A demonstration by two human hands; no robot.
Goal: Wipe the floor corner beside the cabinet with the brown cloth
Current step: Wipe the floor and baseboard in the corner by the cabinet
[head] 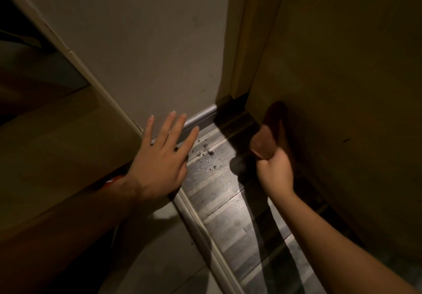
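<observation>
Brown cloth bunched in right hand above gritty floor corner.

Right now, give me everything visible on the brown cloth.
The brown cloth looks like a soft, matte, rust-brown fabric, bunched into a rounded wad. The right hand grips it from below in a closed fist, so only the upper end sticks out. It appears to be held above the dark plank floor, close to the panel on the right, not pressed down on the boards. A darker brown shape behind it may be more cloth or shadow; I cannot tell.
</observation>
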